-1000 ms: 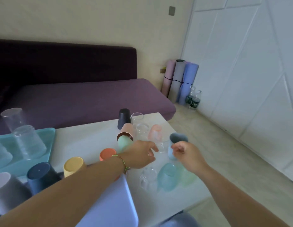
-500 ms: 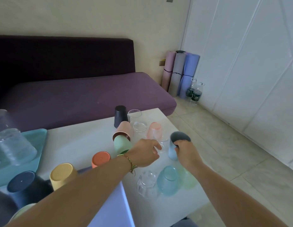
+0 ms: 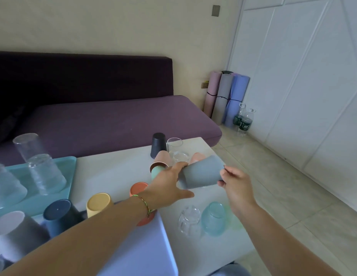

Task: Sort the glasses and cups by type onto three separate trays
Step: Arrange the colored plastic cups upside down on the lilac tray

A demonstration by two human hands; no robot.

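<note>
Two hands hold grey cup (image 3: 201,173) sideways: left hand (image 3: 167,186) fingers round base, right hand (image 3: 236,182) fingers pinch rim.

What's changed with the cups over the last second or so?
The right hand lifted the grey cup off the table and tipped it sideways; the left hand now grips its base end. The glasses on the teal tray stayed put.

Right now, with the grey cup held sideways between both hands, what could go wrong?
The right hand pinches the grey cup only by its rim; a slip could drop it onto the clear glass and blue glass nearby. The left forearm passes close over the orange cup and might knock it.
</note>
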